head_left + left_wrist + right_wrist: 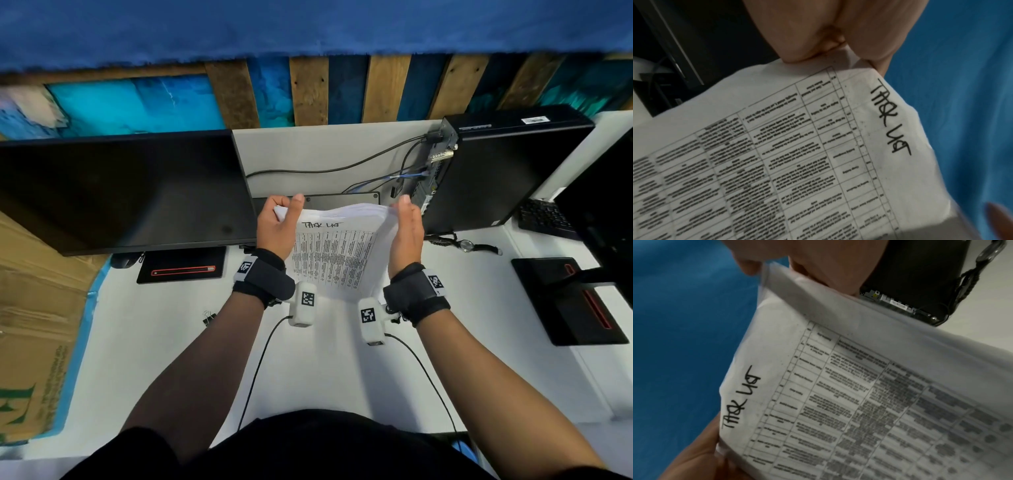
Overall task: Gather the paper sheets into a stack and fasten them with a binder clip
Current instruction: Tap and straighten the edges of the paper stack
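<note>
A stack of paper sheets is held upright over the white desk; its top sheet bears a printed table and the handwritten words "TASK LIST". My left hand grips the top left corner, thumb on the front, fingers curled behind. My right hand holds the right edge, with the thumb at the top corner and the fingers behind. Both wrist views show the paper stack close up, pinched by the left hand and the right hand. A black binder clip lies on the desk to the left.
A dark monitor stands left, its stand base below it. A black computer tower with cables stands right, with a wristwatch in front of it. A keyboard and another stand base lie far right. Cardboard leans at the left.
</note>
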Available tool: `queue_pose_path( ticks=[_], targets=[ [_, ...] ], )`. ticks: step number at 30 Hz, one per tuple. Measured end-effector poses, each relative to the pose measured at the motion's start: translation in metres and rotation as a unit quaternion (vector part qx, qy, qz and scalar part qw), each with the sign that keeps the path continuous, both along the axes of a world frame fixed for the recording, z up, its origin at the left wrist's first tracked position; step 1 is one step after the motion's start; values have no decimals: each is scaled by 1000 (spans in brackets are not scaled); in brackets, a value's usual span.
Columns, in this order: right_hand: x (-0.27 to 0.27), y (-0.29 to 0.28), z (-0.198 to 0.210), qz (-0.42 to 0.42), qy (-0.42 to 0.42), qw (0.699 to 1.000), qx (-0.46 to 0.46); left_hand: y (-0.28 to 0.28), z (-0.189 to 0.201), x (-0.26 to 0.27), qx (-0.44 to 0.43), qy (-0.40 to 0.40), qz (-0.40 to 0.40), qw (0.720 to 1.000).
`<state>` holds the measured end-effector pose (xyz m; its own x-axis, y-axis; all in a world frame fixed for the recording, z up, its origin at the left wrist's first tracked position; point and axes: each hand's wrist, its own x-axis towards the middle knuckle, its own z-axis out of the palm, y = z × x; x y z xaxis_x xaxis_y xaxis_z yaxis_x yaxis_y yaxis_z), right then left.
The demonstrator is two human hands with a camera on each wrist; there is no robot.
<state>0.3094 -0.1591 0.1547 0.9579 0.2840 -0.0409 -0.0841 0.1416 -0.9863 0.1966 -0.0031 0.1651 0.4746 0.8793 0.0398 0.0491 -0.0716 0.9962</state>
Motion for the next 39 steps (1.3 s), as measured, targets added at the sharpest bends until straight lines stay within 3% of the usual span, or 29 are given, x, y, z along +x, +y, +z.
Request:
queue_pose_path(
  ticks=[5, 9, 13, 16, 20, 23, 26, 28, 30, 31, 33, 36, 39],
  targets=[
    [-4, -16, -19, 130, -64, 987, -69, 15, 0, -2, -6, -21, -15, 1000],
    [-1, -15, -23, 126, -55, 983, -121, 20, 5, -9, -6, -28, -26, 999],
    [5, -14, -12, 118, -10, 993, -2, 22, 10, -28, 4, -7, -131, 991],
    [10, -14, -10, 141, 80, 979, 125, 22, -5, -41, 68, 129, -182, 972],
    [12, -26, -28, 174, 172, 955, 166, 23, -17, -43, 154, 215, -195, 945],
    [21, -44, -37, 121, 190, 968, 108, 29, -14, -43, 204, 265, -242, 911],
    [38, -61, -38, 132, 46, 987, -77, 36, -16, -43, 298, 338, -289, 845],
    [32, -60, -38, 214, -33, 957, -195, 31, -22, -39, 337, 380, -325, 798],
    [18, -53, -45, 273, -63, 922, -267, 19, -30, -34, 365, 389, -350, 770],
    [10, -48, -50, 277, -59, 919, -276, 11, -33, -31, 376, 386, -357, 763],
    [1, -45, -61, 239, -16, 939, -246, -1, -41, -29, 393, 381, -356, 757],
    [-2, -51, -78, 180, 65, 964, -185, -3, -51, -36, 412, 360, -310, 777],
    [6, -69, -94, 106, 121, 974, -162, 11, -61, -54, 411, 411, -257, 772]
  ],
)
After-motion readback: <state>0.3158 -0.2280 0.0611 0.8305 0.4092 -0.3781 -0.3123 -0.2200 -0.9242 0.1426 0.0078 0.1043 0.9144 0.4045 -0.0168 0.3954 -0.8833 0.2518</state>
